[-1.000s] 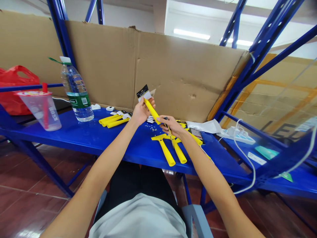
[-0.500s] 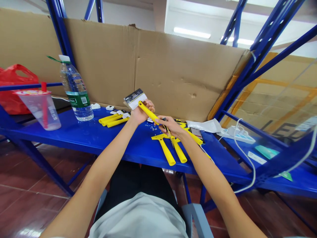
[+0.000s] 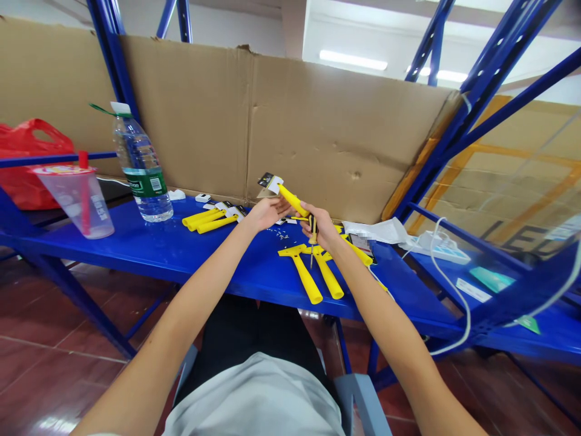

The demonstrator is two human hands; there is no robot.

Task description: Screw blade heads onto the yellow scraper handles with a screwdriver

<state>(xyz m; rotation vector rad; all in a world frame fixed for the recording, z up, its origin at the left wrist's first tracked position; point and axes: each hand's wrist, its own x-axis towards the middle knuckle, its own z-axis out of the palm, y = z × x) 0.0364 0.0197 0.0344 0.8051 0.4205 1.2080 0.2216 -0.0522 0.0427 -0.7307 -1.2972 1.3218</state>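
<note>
A yellow scraper handle (image 3: 292,200) with a black-and-white card (image 3: 271,182) at its far end is held up above the table, tilted. My right hand (image 3: 323,223) grips its near end between thumb and fingers, and also holds a screwdriver (image 3: 313,233) with its shaft pointing down. My left hand (image 3: 269,213) is just beneath the handle, fingers stretched toward my right hand; whether they touch the handle is hard to tell. Below lie T-shaped yellow scraper handles (image 3: 306,277), with several small screws (image 3: 284,234) scattered behind them.
On the left of the blue table (image 3: 181,254) are carded yellow handles (image 3: 216,223), a water bottle (image 3: 146,172), a plastic cup (image 3: 77,200) and a red bag (image 3: 34,157). A white packet (image 3: 376,231) and a power strip (image 3: 442,248) lie right. Cardboard (image 3: 318,133) stands behind.
The carded scraper has swung right and turned, its card now tipped away. My right hand has closed on its near end, the screwdriver now hanging point down. My left hand has shifted right and loosened.
</note>
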